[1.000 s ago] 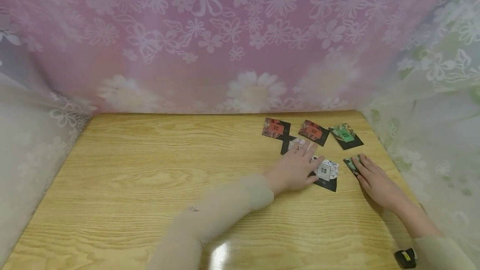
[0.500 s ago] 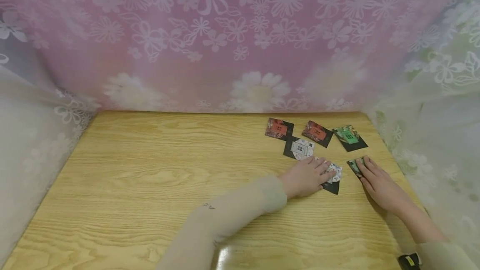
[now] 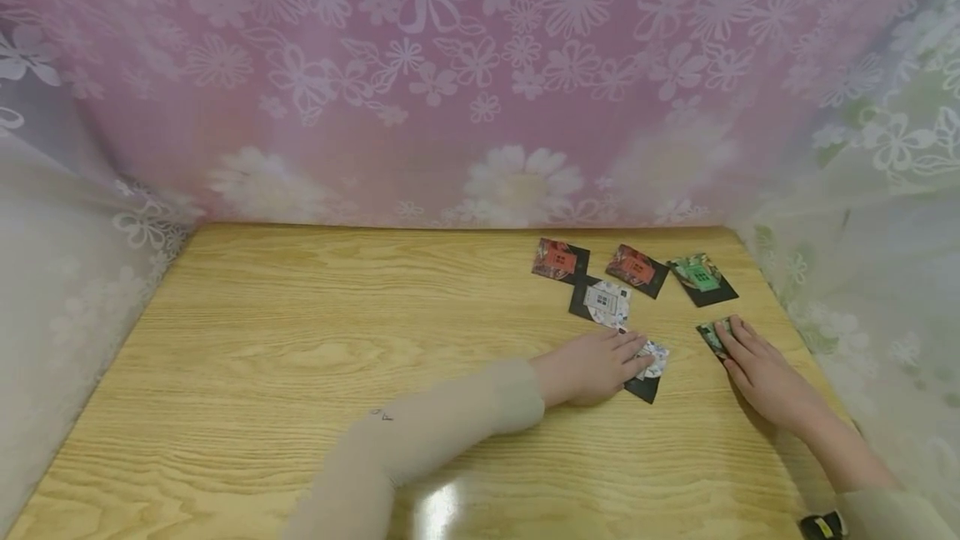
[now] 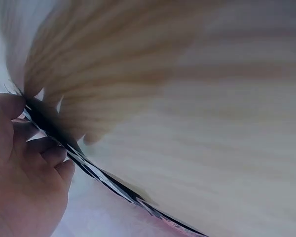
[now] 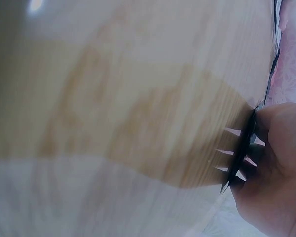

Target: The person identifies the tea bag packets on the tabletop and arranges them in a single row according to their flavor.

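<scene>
In the head view, my left hand (image 3: 596, 365) lies with extended fingers on a flat white floral packet (image 3: 657, 359) with a black end, covering its left part. My right hand (image 3: 768, 377) rests flat on a small dark green packet (image 3: 708, 336) at the right, its fingers hiding much of the print. The left wrist view has the packet edge-on under the fingertips of the left hand (image 4: 32, 173). From the right wrist, the right hand's fingers (image 5: 256, 153) press on a thin dark edge. Just beyond the left hand lies another white floral packet (image 3: 603, 301).
Two red-and-black packets (image 3: 558, 259), (image 3: 637, 269) lie farther back, with a green-and-black packet (image 3: 701, 277) to their right. A black object with a yellow label (image 3: 822, 526) sits by the right sleeve. Floral curtains (image 3: 480, 90) border the wooden table (image 3: 300, 373).
My left hand has shifted from the farther white packet onto the nearer one. That nearer packet has slid a little left and toward me. My right hand has stayed on the green packet.
</scene>
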Tool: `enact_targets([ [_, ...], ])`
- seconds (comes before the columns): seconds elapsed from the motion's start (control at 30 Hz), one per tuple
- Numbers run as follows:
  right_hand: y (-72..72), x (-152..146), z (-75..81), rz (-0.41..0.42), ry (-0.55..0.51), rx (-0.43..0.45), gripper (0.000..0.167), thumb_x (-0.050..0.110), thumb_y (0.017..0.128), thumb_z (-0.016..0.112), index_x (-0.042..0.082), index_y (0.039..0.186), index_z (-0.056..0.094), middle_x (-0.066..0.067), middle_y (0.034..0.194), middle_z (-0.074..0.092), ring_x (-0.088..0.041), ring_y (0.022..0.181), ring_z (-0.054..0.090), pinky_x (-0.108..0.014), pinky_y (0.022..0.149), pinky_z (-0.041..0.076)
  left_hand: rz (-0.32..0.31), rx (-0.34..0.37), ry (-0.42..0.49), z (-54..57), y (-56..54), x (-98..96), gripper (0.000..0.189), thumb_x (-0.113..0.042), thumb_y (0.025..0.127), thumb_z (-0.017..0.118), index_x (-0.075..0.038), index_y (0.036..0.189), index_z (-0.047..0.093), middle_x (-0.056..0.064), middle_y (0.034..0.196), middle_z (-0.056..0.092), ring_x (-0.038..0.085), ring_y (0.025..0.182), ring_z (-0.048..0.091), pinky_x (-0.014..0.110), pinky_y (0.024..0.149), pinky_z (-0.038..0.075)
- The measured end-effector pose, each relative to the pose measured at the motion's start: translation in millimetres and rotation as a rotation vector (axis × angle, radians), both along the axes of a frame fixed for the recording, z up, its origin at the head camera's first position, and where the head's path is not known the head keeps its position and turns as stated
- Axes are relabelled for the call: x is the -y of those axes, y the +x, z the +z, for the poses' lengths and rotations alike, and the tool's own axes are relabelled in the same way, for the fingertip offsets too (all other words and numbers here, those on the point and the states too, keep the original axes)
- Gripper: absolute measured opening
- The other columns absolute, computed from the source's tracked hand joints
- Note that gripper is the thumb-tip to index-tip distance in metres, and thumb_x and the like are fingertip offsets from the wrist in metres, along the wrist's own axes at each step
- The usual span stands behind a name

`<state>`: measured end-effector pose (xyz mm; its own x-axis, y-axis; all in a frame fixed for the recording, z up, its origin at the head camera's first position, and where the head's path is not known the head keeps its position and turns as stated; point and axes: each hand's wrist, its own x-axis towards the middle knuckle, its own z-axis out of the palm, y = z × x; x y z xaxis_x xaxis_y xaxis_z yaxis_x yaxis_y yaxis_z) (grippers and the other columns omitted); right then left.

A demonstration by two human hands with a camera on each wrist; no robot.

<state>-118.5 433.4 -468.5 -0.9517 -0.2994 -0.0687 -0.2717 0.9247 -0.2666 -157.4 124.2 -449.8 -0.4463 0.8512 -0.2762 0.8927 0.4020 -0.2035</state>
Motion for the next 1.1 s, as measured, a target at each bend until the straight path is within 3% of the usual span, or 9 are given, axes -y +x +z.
enact_targets([
  [0.23, 0.9, -3, -4.0, 0.017, 0.0, -0.023, 0.056, 0.011, 0.115, 0.042, -0.013, 0.163, 0.025, -0.049, 0.162, 0.019, -0.061, 0.157, 0.01, -0.067, 0.134, 0.004, -0.015, 0.046, 0.018, -3.9, 5.7, 30.6, 0.057, -0.033, 0.118, 0.021, -0.024, 0.173, 0.01, -0.001, 0.181, 0.011, 0.013, 0.168, 0.009, 0.027, 0.138, 0.012],
  [0.4, 1.6, -3, -5.3, 0.027, 0.016, -0.036, 0.056, 0.01, 0.115, 0.043, -0.013, 0.163, 0.026, -0.048, 0.162, 0.021, -0.06, 0.157, 0.011, -0.059, 0.137, -0.001, 0.002, 0.05, 0.055, -11.7, 6.3, 58.3, 0.057, -0.032, 0.118, 0.024, -0.022, 0.173, 0.013, 0.001, 0.181, 0.014, 0.014, 0.168, 0.012, 0.028, 0.139, 0.013],
  [0.53, 1.3, -2, -4.5, 0.021, 0.014, -0.029, 0.056, 0.01, 0.115, 0.043, -0.013, 0.163, 0.026, -0.048, 0.162, 0.02, -0.061, 0.157, 0.011, -0.062, 0.136, 0.0, 0.032, 0.059, 0.087, -11.5, 7.1, 87.3, 0.057, -0.031, 0.118, 0.027, -0.02, 0.173, 0.017, 0.003, 0.18, 0.017, 0.016, 0.167, 0.015, 0.029, 0.138, 0.016],
  [0.7, 1.3, -2, -3.3, 0.012, -0.005, -0.017, 0.056, 0.011, 0.115, 0.041, -0.012, 0.163, 0.024, -0.048, 0.163, 0.019, -0.062, 0.156, 0.011, -0.066, 0.134, 0.003, 0.101, 0.092, 0.116, -9.7, 7.2, 132.8, 0.059, -0.029, 0.117, 0.03, -0.018, 0.173, 0.016, 0.006, 0.18, 0.015, 0.018, 0.167, 0.015, 0.031, 0.138, 0.015],
  [0.9, 0.3, -2, -3.6, 0.017, 0.004, -0.038, 0.056, 0.01, 0.115, 0.042, -0.012, 0.163, 0.025, -0.049, 0.162, 0.021, -0.063, 0.155, 0.013, -0.068, 0.133, 0.005, 0.227, 0.147, 0.171, -7.2, 7.1, 188.0, 0.06, -0.029, 0.116, 0.034, -0.015, 0.172, 0.018, 0.009, 0.179, 0.015, 0.022, 0.167, 0.016, 0.036, 0.138, 0.019],
  [1.1, -0.3, -2, -3.3, 0.019, 0.022, -0.032, 0.055, 0.009, 0.114, 0.043, -0.014, 0.162, 0.027, -0.05, 0.161, 0.022, -0.063, 0.155, 0.013, -0.07, 0.132, 0.008, 0.332, 0.163, 0.243, -11.1, 1.6, 237.4, 0.062, -0.028, 0.114, 0.042, -0.01, 0.171, 0.024, 0.015, 0.178, 0.019, 0.029, 0.166, 0.021, 0.044, 0.137, 0.024],
])
